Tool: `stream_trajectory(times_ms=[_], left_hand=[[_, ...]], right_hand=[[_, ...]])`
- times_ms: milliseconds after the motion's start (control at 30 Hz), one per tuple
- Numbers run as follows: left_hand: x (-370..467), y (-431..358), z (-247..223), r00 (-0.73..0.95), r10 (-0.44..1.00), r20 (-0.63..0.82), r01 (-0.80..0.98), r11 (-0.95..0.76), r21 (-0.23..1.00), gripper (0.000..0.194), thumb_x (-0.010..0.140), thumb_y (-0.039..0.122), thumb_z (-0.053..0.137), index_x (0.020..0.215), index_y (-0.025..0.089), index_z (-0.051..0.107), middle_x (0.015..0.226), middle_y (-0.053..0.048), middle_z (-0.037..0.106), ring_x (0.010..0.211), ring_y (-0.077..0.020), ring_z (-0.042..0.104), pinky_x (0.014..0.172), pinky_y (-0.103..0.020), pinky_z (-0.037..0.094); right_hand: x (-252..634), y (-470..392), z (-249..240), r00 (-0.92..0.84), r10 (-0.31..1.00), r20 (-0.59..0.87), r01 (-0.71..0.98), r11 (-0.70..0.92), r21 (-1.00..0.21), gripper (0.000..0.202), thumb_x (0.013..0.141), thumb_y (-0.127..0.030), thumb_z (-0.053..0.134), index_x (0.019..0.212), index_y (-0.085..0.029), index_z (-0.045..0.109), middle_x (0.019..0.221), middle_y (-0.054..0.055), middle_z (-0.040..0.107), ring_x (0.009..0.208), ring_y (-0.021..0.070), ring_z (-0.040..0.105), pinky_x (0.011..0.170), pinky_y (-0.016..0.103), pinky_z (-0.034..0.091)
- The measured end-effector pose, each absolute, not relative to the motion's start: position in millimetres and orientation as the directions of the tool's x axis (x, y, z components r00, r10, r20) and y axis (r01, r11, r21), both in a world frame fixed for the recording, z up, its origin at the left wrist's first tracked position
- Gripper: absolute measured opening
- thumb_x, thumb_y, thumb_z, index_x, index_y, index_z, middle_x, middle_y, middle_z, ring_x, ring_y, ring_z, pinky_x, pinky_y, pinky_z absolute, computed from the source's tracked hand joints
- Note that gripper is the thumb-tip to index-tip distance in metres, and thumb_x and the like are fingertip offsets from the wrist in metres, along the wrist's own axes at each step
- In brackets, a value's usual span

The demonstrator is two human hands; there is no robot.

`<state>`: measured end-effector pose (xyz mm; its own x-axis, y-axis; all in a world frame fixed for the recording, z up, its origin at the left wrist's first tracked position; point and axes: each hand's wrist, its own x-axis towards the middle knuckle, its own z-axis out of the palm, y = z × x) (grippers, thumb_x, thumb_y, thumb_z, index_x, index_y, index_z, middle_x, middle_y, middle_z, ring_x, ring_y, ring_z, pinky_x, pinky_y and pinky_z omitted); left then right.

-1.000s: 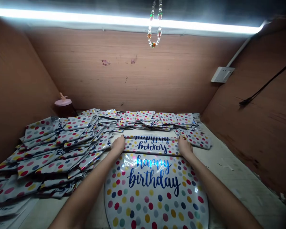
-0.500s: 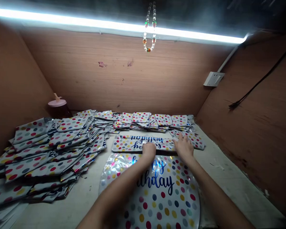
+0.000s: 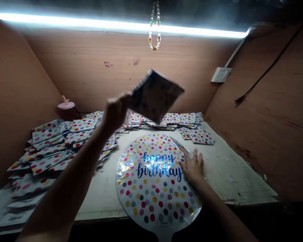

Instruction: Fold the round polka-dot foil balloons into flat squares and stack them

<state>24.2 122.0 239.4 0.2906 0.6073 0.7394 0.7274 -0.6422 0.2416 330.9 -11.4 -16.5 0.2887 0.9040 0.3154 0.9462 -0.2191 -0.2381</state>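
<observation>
Raised over the table, my left hand (image 3: 116, 109) is closed on one corner of a folded foil balloon (image 3: 158, 95), blurred and dark on the side facing me. Below it lies a flat, round foil balloon (image 3: 156, 198), white with coloured dots and blue "happy birthday" lettering, its tail hanging past the front edge. My right hand (image 3: 194, 168) rests with fingers spread on the right rim of this flat balloon. Two folded dotted balloons (image 3: 202, 136) lie beyond my right hand.
A large heap of folded dotted balloons (image 3: 50, 158) covers the left side of the table (image 3: 227, 171). Another row (image 3: 173, 118) lines the back wall. A lidded cup (image 3: 67, 111) stands in the back left corner. A bead string (image 3: 154, 47) hangs above.
The balloon that was being folded at the far side of the flat one is now a small packet lifted up in my left hand. My right hand has come nearer.
</observation>
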Motion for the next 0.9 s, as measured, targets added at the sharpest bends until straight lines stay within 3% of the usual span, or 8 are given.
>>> stream_trajectory(times_ms=[133, 233, 333, 433, 533, 667, 800, 900], left_hand=[[14, 60, 133, 0.749, 0.316, 0.582, 0.177, -0.942, 0.283, 0.031, 0.097, 0.026, 0.041, 0.119, 0.017, 0.060, 0.122, -0.009, 0.064, 0.110, -0.0178, 0.061, 0.100, -0.033, 0.045], [5, 38, 72, 0.853, 0.363, 0.375, 0.146, -0.855, 0.497, 0.036, 0.099, 0.023, 0.031, 0.124, 0.021, 0.058, 0.129, -0.009, 0.060, 0.125, -0.0194, 0.051, 0.110, -0.040, 0.035], [-2, 37, 55, 0.861, 0.408, 0.303, 0.174, -0.797, 0.579, 0.038, 0.099, 0.025, 0.030, 0.124, 0.023, 0.058, 0.131, -0.008, 0.058, 0.128, -0.0214, 0.047, 0.110, -0.043, 0.034], [-6, 42, 60, 0.886, 0.348, 0.307, 0.174, -0.862, 0.476, 0.037, 0.099, 0.022, 0.031, 0.124, 0.026, 0.058, 0.131, -0.004, 0.059, 0.131, -0.0204, 0.044, 0.110, -0.043, 0.034], [-9, 35, 53, 0.923, 0.247, 0.296, 0.177, -0.953, 0.245, 0.035, 0.098, 0.022, 0.038, 0.128, 0.029, 0.054, 0.134, -0.003, 0.056, 0.133, -0.0225, 0.040, 0.111, -0.046, 0.032], [-15, 0, 18, 0.896, 0.222, 0.384, 0.215, -0.975, 0.062, 0.036, 0.094, 0.020, 0.049, 0.129, 0.025, 0.053, 0.129, -0.008, 0.060, 0.123, -0.0250, 0.051, 0.106, -0.047, 0.039], [-21, -29, -7, 0.825, 0.359, 0.436, 0.245, -0.923, 0.297, 0.025, 0.092, 0.020, 0.051, 0.114, 0.020, 0.062, 0.107, -0.007, 0.071, 0.103, -0.0197, 0.064, 0.096, -0.037, 0.048], [-20, -28, -4, 0.727, 0.610, 0.316, 0.338, -0.718, 0.608, 0.024, 0.084, 0.027, 0.062, 0.106, 0.019, 0.065, 0.103, -0.007, 0.071, 0.094, -0.0194, 0.067, 0.086, -0.031, 0.051]], right_hand=[[306, -31, 5, 0.020, 0.713, 0.700, 0.976, 0.138, -0.168, 0.084, 0.084, -0.036, 0.059, 0.150, -0.019, 0.009, 0.157, 0.017, 0.002, 0.142, 0.0403, 0.008, 0.109, 0.064, 0.019], [281, -45, 10, -0.187, 0.579, 0.793, 0.880, 0.457, -0.126, 0.087, 0.084, -0.025, 0.058, 0.150, -0.027, 0.001, 0.156, 0.012, 0.008, 0.141, 0.0365, 0.018, 0.108, 0.065, 0.026], [261, -53, 20, -0.306, 0.516, 0.800, 0.757, 0.642, -0.124, 0.080, 0.083, -0.017, 0.055, 0.149, -0.028, 0.010, 0.155, 0.010, 0.016, 0.139, 0.0335, 0.025, 0.106, 0.061, 0.033], [249, -60, 40, -0.408, 0.480, 0.776, 0.658, 0.744, -0.114, 0.063, 0.085, -0.012, 0.053, 0.142, -0.026, 0.031, 0.152, 0.011, 0.025, 0.139, 0.0329, 0.026, 0.105, 0.058, 0.037], [241, -68, 51, -0.577, 0.430, 0.695, 0.540, 0.839, -0.071, 0.034, 0.088, -0.011, 0.049, 0.121, -0.018, 0.053, 0.141, 0.013, 0.046, 0.135, 0.0302, 0.036, 0.106, 0.054, 0.040], [235, -82, 28, -0.719, 0.435, 0.543, 0.460, 0.883, -0.098, 0.022, 0.091, -0.009, 0.045, 0.105, -0.013, 0.060, 0.124, 0.015, 0.062, 0.126, 0.0253, 0.049, 0.102, 0.045, 0.046], [236, -83, -2, -0.685, 0.587, 0.432, 0.504, 0.810, -0.301, 0.030, 0.088, -0.022, 0.056, 0.116, -0.013, 0.059, 0.129, 0.018, 0.058, 0.126, 0.0289, 0.049, 0.098, 0.047, 0.048], [239, -70, -5, -0.525, 0.780, 0.339, 0.485, 0.602, -0.634, 0.028, 0.085, -0.025, 0.058, 0.111, -0.017, 0.063, 0.116, 0.014, 0.066, 0.112, 0.0253, 0.060, 0.092, 0.040, 0.051]])
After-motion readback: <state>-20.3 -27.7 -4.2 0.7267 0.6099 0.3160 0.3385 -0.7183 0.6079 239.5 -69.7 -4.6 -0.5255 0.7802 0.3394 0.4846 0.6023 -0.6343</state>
